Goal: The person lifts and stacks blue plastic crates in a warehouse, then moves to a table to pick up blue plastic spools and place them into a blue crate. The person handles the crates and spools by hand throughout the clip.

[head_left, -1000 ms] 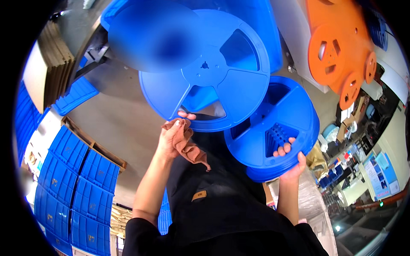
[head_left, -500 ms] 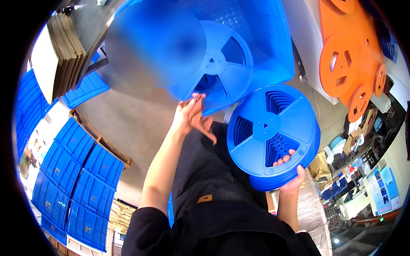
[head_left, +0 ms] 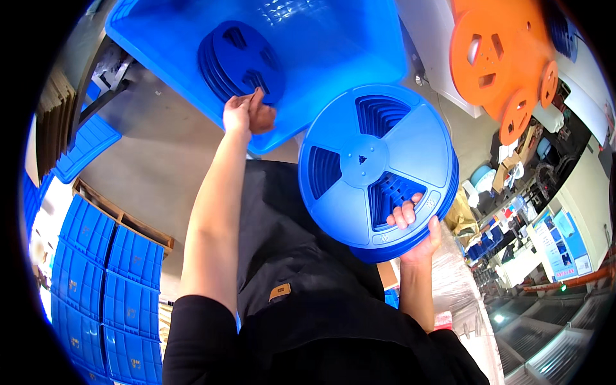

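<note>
My right hand [head_left: 416,228] grips a thick stack of blue plastic reels [head_left: 340,218] at its lower right rim. Its fingers reach through a cut-out in the top reel, and the thumb lies against the outer edge. My left hand [head_left: 249,114] is over the near rim of a large blue bin [head_left: 186,86], with a bent, brownish-looking set of fingers that seem apart and hold nothing visible. Just beyond those fingertips, a smaller-looking stack of dark blue reels [head_left: 240,61] rests inside the bin. Whether the fingertips touch this stack I cannot tell.
Orange round plates with cut-outs [head_left: 494,58] stand at the upper right. Stacked blue crates [head_left: 106,282] fill the lower left, beside a wooden pallet edge [head_left: 122,215]. Flat brown boards [head_left: 54,122] stand at the far left, and a plastic-wrapped load [head_left: 459,289] is at my right.
The reel that hung by my left hand before the bin is no longer there. My left hand has moved to the bin's rim; the reel stack in my right hand appears further left and higher.
</note>
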Tool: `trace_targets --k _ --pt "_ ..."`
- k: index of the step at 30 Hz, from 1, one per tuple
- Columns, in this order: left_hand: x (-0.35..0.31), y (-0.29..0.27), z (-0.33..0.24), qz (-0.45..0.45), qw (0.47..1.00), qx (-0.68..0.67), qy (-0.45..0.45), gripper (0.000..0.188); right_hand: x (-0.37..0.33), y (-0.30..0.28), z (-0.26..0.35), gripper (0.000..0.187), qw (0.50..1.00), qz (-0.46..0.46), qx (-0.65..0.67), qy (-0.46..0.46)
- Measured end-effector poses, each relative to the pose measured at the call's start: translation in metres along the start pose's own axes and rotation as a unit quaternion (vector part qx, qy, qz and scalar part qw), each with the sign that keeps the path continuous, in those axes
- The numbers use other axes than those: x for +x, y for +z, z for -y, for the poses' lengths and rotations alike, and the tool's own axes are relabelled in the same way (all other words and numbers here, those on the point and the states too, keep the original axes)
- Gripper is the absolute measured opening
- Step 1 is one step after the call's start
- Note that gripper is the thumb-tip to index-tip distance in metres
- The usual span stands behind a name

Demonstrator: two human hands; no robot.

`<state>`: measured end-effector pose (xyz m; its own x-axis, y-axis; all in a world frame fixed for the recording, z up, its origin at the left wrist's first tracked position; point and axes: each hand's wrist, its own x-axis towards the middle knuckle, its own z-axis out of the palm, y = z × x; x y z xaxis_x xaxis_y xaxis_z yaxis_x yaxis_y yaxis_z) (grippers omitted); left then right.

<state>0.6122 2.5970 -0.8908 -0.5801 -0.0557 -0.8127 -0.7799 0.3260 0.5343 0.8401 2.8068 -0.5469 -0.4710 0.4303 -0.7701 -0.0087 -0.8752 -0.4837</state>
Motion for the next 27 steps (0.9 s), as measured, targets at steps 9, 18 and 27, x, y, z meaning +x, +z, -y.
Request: trace_targets --k 9,18,27 --pt "-0.149 -0.064 -0.080 0.111 0.991 -0.002 0.077 0.030 -0.002 -0.019 0.007 0.040 0.977 0.119 0.175 0.007" --pt "-0.218 -0.065 -0.139 0.158 0.867 0.246 0.403 0.036 0.000 -0.008 0.007 0.039 0.967 0.136 0.215 0.015" --pt "-0.273 0.063 -0.137 0.282 0.785 0.202 0.514 0.051 0.005 0.019 -0.006 0.040 0.974 0.164 0.149 0.042"
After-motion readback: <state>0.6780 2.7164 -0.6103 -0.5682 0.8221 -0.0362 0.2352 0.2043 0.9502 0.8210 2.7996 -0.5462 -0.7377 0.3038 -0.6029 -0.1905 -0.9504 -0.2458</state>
